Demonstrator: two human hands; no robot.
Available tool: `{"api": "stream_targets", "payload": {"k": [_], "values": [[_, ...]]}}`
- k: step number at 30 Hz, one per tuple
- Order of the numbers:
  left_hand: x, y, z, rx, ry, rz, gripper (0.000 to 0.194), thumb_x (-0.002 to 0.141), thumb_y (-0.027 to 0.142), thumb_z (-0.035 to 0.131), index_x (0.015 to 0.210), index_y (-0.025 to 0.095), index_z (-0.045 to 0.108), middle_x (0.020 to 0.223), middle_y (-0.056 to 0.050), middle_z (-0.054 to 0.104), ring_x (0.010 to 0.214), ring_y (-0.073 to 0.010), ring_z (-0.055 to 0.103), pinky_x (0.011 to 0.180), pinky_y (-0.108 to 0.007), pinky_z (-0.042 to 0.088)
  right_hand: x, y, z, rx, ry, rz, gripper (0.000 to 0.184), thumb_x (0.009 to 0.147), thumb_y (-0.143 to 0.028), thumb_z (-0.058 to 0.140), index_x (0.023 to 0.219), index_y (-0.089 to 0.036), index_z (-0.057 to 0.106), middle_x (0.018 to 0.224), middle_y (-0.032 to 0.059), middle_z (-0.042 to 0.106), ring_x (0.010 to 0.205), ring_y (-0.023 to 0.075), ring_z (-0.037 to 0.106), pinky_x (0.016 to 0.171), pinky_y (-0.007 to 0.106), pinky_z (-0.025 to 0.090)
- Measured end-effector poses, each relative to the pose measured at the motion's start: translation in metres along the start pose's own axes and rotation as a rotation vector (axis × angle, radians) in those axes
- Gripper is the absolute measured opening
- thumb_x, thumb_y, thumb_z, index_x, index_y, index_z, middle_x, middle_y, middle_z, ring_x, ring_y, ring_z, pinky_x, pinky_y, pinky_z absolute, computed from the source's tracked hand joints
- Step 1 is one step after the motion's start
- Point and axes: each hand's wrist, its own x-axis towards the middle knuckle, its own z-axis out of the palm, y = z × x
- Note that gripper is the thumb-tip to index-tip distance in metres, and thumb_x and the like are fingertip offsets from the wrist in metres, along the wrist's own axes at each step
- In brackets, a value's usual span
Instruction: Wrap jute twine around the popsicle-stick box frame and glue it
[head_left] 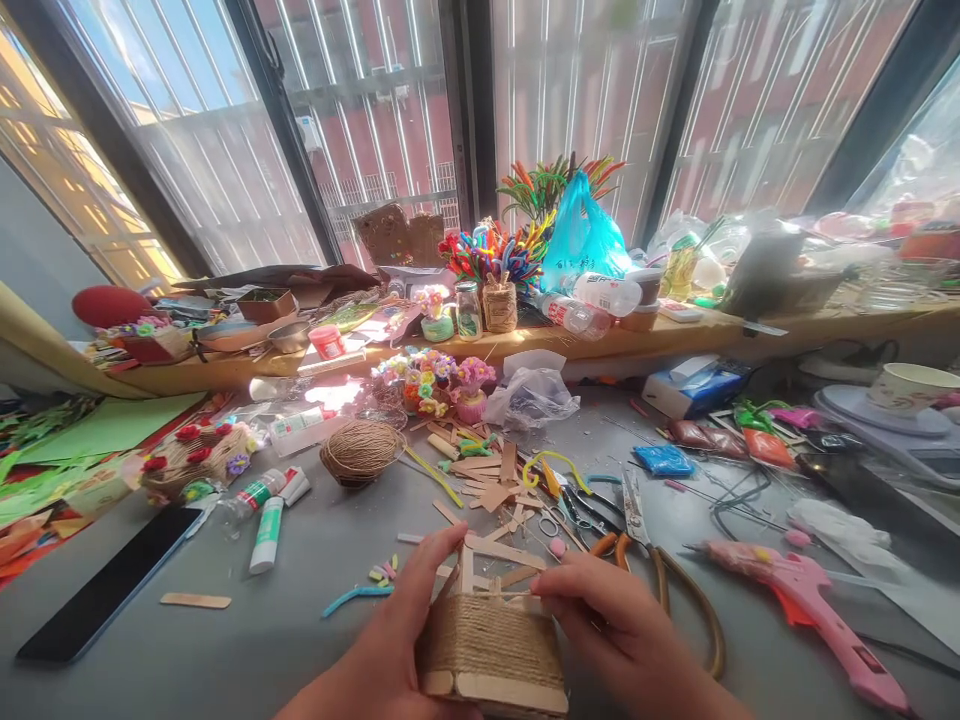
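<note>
My left hand (401, 630) grips the left side of a small craft-stick frame (510, 690) that is wrapped in rows of brown twine (495, 635). Bare wooden sticks show at its near edge and its far end. At the frame's upper right, the fingers of my right hand (607, 610) are pinched together on what looks like the strand of twine. Beyond the frame lie loose craft sticks (495, 475), scissors (634, 505) and orange-handled pliers (611, 545). A ball of twine (360, 452) rests farther off to the left.
A pink glue gun (817, 610) lies at right, beside brown-handled scissors (697, 610). On the left are a phone (112, 580), a glue stick (267, 535) and a single craft stick (195, 600). Pipe-cleaner flowers (472, 385) and a crowded windowsill (420, 355) stand behind.
</note>
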Motion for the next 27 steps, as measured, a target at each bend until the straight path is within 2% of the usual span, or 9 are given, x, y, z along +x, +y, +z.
{"api": "stream_targets", "payload": {"k": [3,7,9,11,13,17,20,24,27], "values": [[-0.001,-0.019,0.009,-0.249,0.028,-0.004,0.133,0.082,0.091,0.078,0.177,0.035,0.003,0.176,-0.022,0.039,0.159,-0.0457,0.048,0.126,-0.062,0.042,0.000,0.002,0.003,-0.027,-0.013,0.027,0.022,0.113,-0.027,0.057,0.118,-0.031,0.078,0.099,0.0036,0.086,0.077,0.0203,0.082,0.118,0.044,0.058],[-0.003,-0.036,0.003,-0.292,0.007,-0.007,0.130,0.085,0.081,0.084,0.176,0.043,-0.001,0.177,-0.019,0.036,0.159,-0.0453,0.048,0.127,-0.065,0.039,0.000,0.000,0.002,-0.037,-0.016,0.011,0.024,0.114,-0.026,0.056,0.124,-0.030,0.077,0.101,0.0043,0.087,0.078,0.0194,0.083,0.112,0.041,0.063],[-0.005,-0.034,-0.004,-0.272,-0.006,-0.044,0.130,0.085,0.075,0.089,0.177,0.043,0.002,0.176,-0.018,0.039,0.158,-0.0452,0.049,0.129,-0.064,0.037,0.002,-0.003,0.000,-0.044,-0.016,-0.014,0.019,0.111,-0.032,0.065,0.126,-0.029,0.077,0.094,0.0027,0.085,0.073,0.0184,0.081,0.102,0.036,0.068],[-0.006,-0.029,-0.010,-0.279,-0.020,-0.076,0.127,0.084,0.075,0.090,0.177,0.040,0.011,0.175,-0.018,0.042,0.156,-0.0453,0.051,0.128,-0.063,0.039,0.004,-0.006,-0.002,-0.042,-0.009,-0.047,0.028,0.105,-0.045,0.075,0.128,-0.029,0.077,0.087,0.0009,0.081,0.067,0.0179,0.078,0.090,0.032,0.071],[-0.005,-0.024,-0.013,-0.304,-0.045,-0.075,0.122,0.082,0.078,0.090,0.175,0.037,0.021,0.172,-0.018,0.045,0.154,-0.0455,0.054,0.126,-0.062,0.041,0.005,-0.007,-0.001,-0.035,0.012,-0.059,0.035,0.103,-0.054,0.078,0.127,-0.029,0.077,0.083,-0.0008,0.077,0.065,0.0176,0.076,0.090,0.033,0.071],[-0.001,-0.018,-0.013,-0.312,-0.071,-0.093,0.120,0.079,0.079,0.091,0.172,0.037,0.028,0.162,-0.017,0.056,0.151,-0.0438,0.057,0.126,-0.060,0.042,0.004,-0.005,0.005,-0.023,0.044,0.005,0.025,0.116,-0.040,0.058,0.114,-0.029,0.080,0.080,-0.0004,0.077,0.066,0.0174,0.075,0.106,0.041,0.066],[0.000,-0.017,-0.011,-0.298,-0.044,-0.104,0.118,0.081,0.079,0.090,0.171,0.036,0.028,0.165,-0.017,0.054,0.149,-0.0436,0.059,0.125,-0.058,0.045,0.001,-0.003,0.005,-0.014,0.028,0.008,0.022,0.113,-0.042,0.064,0.118,-0.029,0.080,0.085,0.0013,0.081,0.064,0.0163,0.074,0.092,0.032,0.069],[-0.003,-0.010,-0.015,-0.193,-0.068,-0.069,0.109,0.090,0.071,0.085,0.172,0.038,0.022,0.167,-0.016,0.052,0.147,-0.0424,0.062,0.122,-0.058,0.049,-0.001,-0.003,0.007,0.008,0.057,-0.011,0.062,0.088,-0.077,0.083,0.126,-0.028,0.077,0.090,0.0025,0.081,0.067,0.0175,0.074,0.065,0.021,0.065],[-0.005,0.005,-0.023,0.140,-0.031,-0.045,0.105,0.091,0.038,0.087,0.173,0.041,0.022,0.182,-0.015,0.031,0.163,-0.0461,0.041,0.130,-0.064,0.039,-0.001,-0.004,0.012,-0.003,0.068,0.010,0.070,0.083,-0.084,0.082,0.122,-0.027,0.077,0.080,-0.0004,0.076,0.062,0.0169,0.070,0.058,0.019,0.061]]}}
